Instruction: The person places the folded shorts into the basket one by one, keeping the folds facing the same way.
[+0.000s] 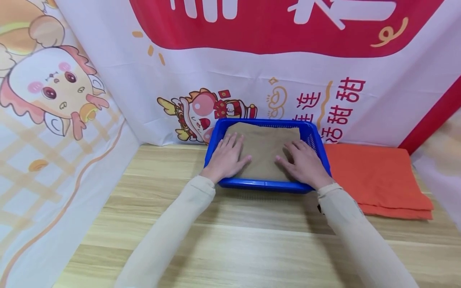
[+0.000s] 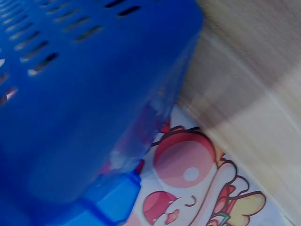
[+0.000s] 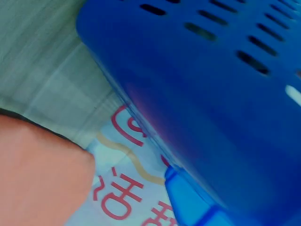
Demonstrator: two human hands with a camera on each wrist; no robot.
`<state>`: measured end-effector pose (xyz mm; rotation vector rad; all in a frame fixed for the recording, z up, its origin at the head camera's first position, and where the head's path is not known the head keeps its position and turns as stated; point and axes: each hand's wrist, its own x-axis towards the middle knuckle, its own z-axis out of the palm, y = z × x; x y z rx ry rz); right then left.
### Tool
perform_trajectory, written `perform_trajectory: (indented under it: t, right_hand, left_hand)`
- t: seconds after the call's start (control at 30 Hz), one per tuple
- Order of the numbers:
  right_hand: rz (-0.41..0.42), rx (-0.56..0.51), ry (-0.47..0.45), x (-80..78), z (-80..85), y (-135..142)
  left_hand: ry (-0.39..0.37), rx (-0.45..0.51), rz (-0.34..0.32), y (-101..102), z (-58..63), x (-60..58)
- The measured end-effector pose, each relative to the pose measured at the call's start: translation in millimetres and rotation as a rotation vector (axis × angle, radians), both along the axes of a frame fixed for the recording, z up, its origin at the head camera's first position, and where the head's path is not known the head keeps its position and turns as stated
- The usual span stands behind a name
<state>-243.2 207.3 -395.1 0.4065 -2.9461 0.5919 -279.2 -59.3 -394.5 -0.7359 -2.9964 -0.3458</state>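
- At the left edge of the frame hangs a pale sheet printed with cartoon animals and orange checks (image 1: 34, 160); a white sheet with red and pink printing (image 1: 126, 72) closes off the back, both probably there as a screen.
- Left of centre, a cream sleeve (image 1: 173, 232) leads up to the person's left grip (image 1: 227, 159), a bare hand that is released: its fingers lie extended on the cloth's left side, curled round nothing.
- At the centre sits a blue rectangular plastic basket with slotted walls (image 1: 264, 185), on a light wood-grain desk (image 1: 259, 244) and close to the back sheet. The walls likely keep its contents from spreading.
- Inside it lies a flat brown cloth (image 1: 263, 146), covering most of the interior and reaching up the far wall. A hand on either side seems meant to press it evenly.
- Right of centre, the right grip (image 1: 306, 163) is likewise released, fingers extended over the cloth's right side, thumb pointing inward.
- At the right of the frame, beside the basket, lies a folded orange-red cloth (image 1: 374, 180), untouched; its layered near edge suggests it was folded to lie compactly.
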Motion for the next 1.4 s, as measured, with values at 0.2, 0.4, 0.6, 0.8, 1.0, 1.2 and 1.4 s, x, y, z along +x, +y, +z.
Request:
perform_trajectory:
  t: [0.2, 0.4, 0.6, 0.8, 1.0, 1.2, 1.4]
  right_hand:
    - [0.004, -0.004, 0.051, 16.1, 9.3, 0]
    - [0.031, -0.053, 0.154, 36.6, 15.8, 5]
    - [0.051, -0.053, 0.212, 55.2, 19.9, 11]
    - [0.053, -0.059, 0.26, 73.4, 24.2, 19]
    - [0.013, -0.061, 0.238, 91.6, 29.6, 32]
    - [-0.044, -0.06, 0.213, 106.2, 31.8, 51]
    - [-0.076, -0.08, 0.221, 114.1, 28.3, 77]
  left_hand:
    - [0.067, 0.017, -0.044, 1, 10.9, 16.0]
    - [0.124, 0.062, -0.071, 1, 16.7, 34.8]
    - [0.132, 0.088, -0.088, 3, 19.7, 52.6]
    - [0.196, 0.13, -0.178, 9, 22.0, 72.5]
    - [0.249, 0.175, -0.283, 24, 21.4, 94.0]
    - [0.294, 0.159, -0.377, 40, 14.3, 112.4]
    - [0.336, 0.12, -0.454, 58, 8.1, 127.4]
